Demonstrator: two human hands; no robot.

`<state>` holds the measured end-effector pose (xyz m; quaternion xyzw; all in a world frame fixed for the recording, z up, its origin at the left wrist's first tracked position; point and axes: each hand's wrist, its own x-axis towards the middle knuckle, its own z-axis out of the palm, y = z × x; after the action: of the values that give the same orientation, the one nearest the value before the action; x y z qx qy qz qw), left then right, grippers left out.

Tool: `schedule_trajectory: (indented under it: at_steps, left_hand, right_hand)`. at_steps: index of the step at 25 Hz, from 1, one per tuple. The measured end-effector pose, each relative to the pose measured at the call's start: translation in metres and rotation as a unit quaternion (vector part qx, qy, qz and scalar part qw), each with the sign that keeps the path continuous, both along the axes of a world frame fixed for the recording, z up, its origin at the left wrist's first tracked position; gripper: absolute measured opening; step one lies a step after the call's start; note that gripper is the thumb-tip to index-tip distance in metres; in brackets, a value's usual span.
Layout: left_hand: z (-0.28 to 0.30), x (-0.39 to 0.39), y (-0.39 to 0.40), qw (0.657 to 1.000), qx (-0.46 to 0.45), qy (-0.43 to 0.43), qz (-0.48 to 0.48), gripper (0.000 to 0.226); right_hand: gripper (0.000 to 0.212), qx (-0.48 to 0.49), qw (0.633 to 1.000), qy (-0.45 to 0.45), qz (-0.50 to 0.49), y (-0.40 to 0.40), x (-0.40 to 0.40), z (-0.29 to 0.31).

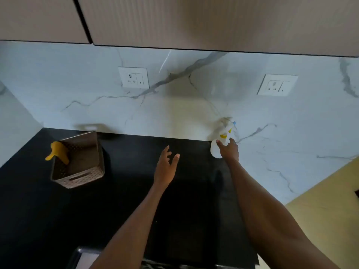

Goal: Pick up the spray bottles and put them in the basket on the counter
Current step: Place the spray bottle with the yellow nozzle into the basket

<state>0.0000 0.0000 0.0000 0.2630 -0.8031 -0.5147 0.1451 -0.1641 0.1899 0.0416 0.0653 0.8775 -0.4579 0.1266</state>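
A white spray bottle [217,148] with yellow marks and a small blue tip stands at the back right of the black counter [136,200], against the marble wall. My right hand [228,150] is wrapped around its body, thumb on the left side. My left hand [166,166] hovers open over the middle of the counter, holding nothing. At the back left stands a brown woven basket [81,176]. A yellow spray head [57,153] sticks out over the basket's left rim; the bottle below it is hidden inside.
Two white wall sockets [134,77] [276,85] sit on the marble backsplash. Beige upper cabinets [194,20] hang overhead. A yellow wall [330,210] borders the counter on the right. A dark tray edge [81,257] shows at the bottom.
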Motion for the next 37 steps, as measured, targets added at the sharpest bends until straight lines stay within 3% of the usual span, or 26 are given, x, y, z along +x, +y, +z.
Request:
schedule_trajectory:
  at_steps: [6, 11, 17, 25, 31, 37]
  left_hand:
    - [-0.019, -0.033, -0.031, 0.999, -0.007, -0.039, -0.010, 0.061]
    - [-0.027, -0.040, -0.051, 0.999, -0.017, -0.038, -0.007, 0.057]
    - [-0.023, -0.022, -0.065, 0.999, -0.028, -0.038, 0.023, 0.048]
    - [-0.011, 0.055, -0.076, 0.986, -0.053, -0.023, 0.158, 0.041]
    - [-0.010, 0.133, -0.107, 0.945, -0.118, -0.078, 0.296, 0.044]
    - [-0.003, 0.171, -0.188, 0.888, 0.010, -0.091, 0.450, 0.059]
  right_hand:
    - [0.066, 0.032, 0.999, -0.030, -0.026, -0.018, -0.035, -0.015]
    - [0.056, 0.035, 0.999, 0.024, -0.017, -0.025, -0.040, -0.027]
    - [0.041, -0.074, 0.993, 0.057, 0.076, -0.041, -0.012, -0.025]
    - [0.035, -0.094, 0.970, 0.028, 0.221, -0.090, 0.062, -0.016]
    - [0.036, -0.074, 0.944, 0.043, 0.318, -0.151, 0.111, -0.012]
    - [0.025, -0.112, 0.913, 0.079, 0.385, -0.240, 0.139, 0.011]
